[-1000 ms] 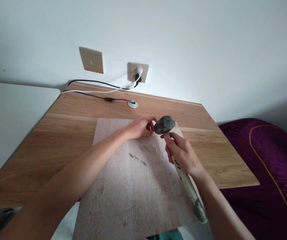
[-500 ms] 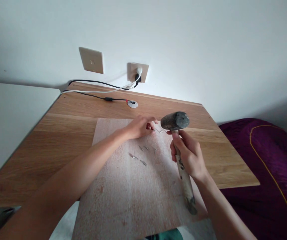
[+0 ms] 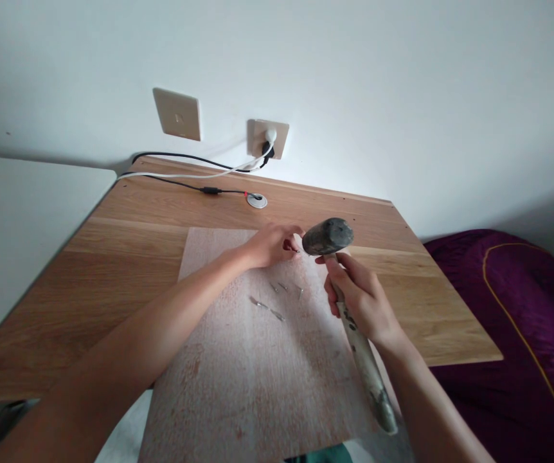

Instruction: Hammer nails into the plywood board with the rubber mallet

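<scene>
The right grip (image 3: 360, 297) is wrapped around the mallet (image 3: 328, 236), its head close to the left grip (image 3: 272, 245). Whether the left grip pinches anything, one cannot tell. Metal bits (image 3: 268, 308) lie on the board (image 3: 238, 386) near it. Soft, careful taps seem safest.

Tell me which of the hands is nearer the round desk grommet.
Left. The left hand is in front of the grommet; the right hand, gripping the hammer, is farther off to the right.

My mallet head (image 3: 328, 236) is dark grey, its pale handle (image 3: 362, 357) black-blotched; my board (image 3: 238, 373) pinkish-grey, brown-flecked; the table (image 3: 132, 257) wood-grained brown.
</scene>
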`<state>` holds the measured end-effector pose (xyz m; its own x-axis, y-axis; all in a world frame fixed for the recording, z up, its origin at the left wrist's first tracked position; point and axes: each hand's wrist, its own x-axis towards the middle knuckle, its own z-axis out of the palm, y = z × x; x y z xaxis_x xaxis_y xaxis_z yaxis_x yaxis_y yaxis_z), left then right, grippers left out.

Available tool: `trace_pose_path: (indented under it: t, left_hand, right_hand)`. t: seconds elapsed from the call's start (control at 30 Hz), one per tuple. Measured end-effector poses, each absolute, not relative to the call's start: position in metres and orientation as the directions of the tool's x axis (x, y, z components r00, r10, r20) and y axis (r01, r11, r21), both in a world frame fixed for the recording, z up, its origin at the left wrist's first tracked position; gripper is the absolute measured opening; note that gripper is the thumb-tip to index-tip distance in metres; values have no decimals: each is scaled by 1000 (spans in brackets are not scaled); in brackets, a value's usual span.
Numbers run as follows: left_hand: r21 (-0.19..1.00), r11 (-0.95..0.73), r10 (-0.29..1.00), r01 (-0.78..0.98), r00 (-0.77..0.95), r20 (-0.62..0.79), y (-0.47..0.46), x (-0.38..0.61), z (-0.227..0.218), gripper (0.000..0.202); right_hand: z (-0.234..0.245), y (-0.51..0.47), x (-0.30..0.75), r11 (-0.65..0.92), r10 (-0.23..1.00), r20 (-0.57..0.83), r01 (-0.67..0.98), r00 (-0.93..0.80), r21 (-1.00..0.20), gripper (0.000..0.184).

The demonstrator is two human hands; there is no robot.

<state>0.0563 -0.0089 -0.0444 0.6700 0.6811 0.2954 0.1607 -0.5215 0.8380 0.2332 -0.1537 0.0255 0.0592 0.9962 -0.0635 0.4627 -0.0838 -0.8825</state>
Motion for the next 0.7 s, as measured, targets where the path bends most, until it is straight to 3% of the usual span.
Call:
trace_pose_path:
  t: [0.1, 0.3, 0.47, 0.6, 0.7]
  left_hand:
    - [828, -534, 676, 170, 674, 298, -9, 55, -44, 31]
    - [829, -533, 670, 168, 683, 292, -8, 55, -43, 30]
    - [847, -496, 689, 192, 680, 250, -10, 55, -40, 38]
    - [846, -497, 693, 191, 674, 255, -9, 56, -41, 36]
    - [839, -510, 690, 188, 672, 269, -9, 56, -40, 35]
  right_hand:
    - [25, -152, 233, -109, 994, -108, 512, 32, -852, 51]
    - [30, -155, 234, -47, 996, -17, 369, 84, -928, 49]
    - [27, -150, 237, -113, 993, -115, 482, 24, -869, 55]
    - [37, -152, 239, -47, 997, -17, 387, 81, -921, 49]
    - [36, -153, 238, -61, 997, -42, 320, 65, -946, 50]
